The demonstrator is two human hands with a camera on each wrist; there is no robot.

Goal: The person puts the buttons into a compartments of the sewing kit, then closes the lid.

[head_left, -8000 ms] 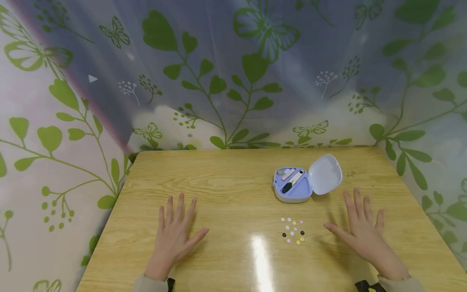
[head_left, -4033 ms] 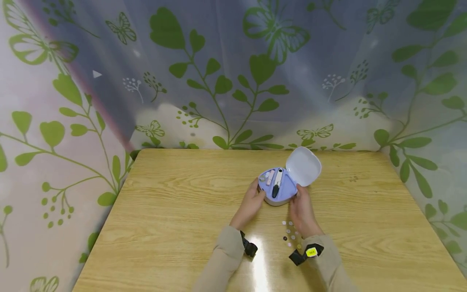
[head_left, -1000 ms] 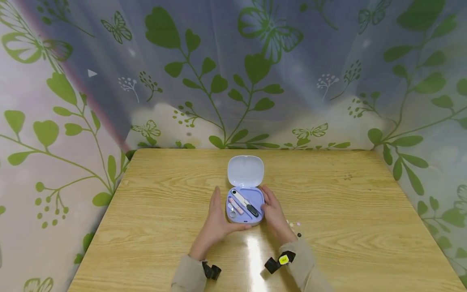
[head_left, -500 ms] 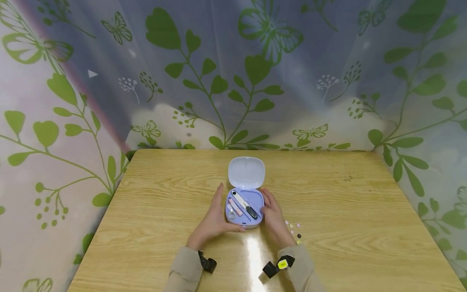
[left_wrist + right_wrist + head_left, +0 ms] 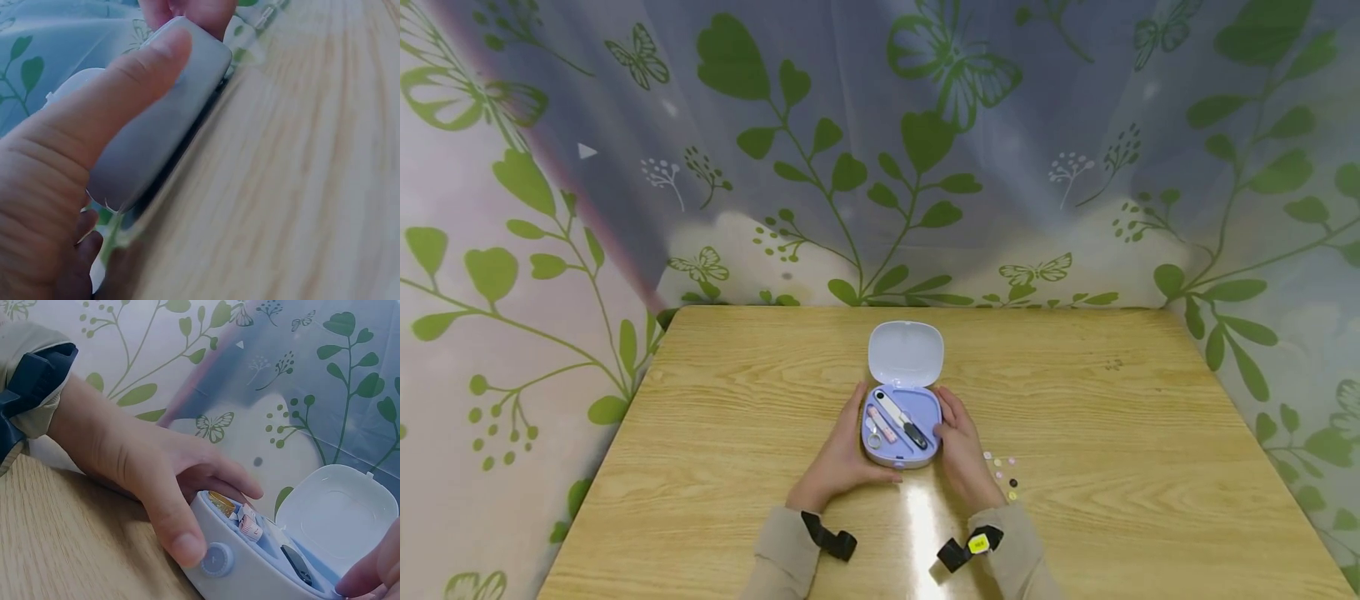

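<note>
A small lilac and white sewing box (image 5: 928, 406) sits at mid-table, its white lid (image 5: 906, 354) raised at the back. My left hand (image 5: 835, 462) grips the left side, its thumb along the front wall; the right wrist view shows that thumb beside a round front catch (image 5: 217, 559). On the opposite side my right hand (image 5: 964, 457) holds the box, thumb at the rim. Inside lie a white tool with a black end (image 5: 914, 433), a pink-and-white roll (image 5: 882, 423) and a metal ring (image 5: 874, 439). The box's underside is hidden.
Several small buttons (image 5: 1013, 483), pink, white, yellow and black, lie right of my right forearm, which covers some of the group. The wooden table (image 5: 737, 375) ends at a leaf-patterned curtain (image 5: 820, 183) behind.
From eight seconds ago, both hands have gone from spread over the table to gripping the box. It has shifted left and turned, its lid now at the back. The last half second shows little movement.
</note>
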